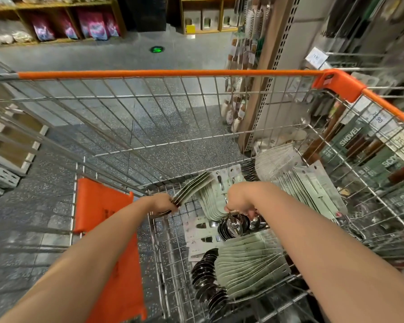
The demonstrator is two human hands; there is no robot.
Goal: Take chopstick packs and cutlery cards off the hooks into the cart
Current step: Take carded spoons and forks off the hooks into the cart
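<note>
Pale-green cutlery cards (191,186) fan from your left hand (163,202), gripped low inside the cart (336,81); lower them flat beside the spoons your right hand (240,199) pinches.

Your wire cart (196,127), orange-rimmed, holds pale green cutlery cards (250,264) fanned in overlapping rows on its floor, steel spoon bowls showing. You hold one tilted stack of cards (194,186) above them.
</note>
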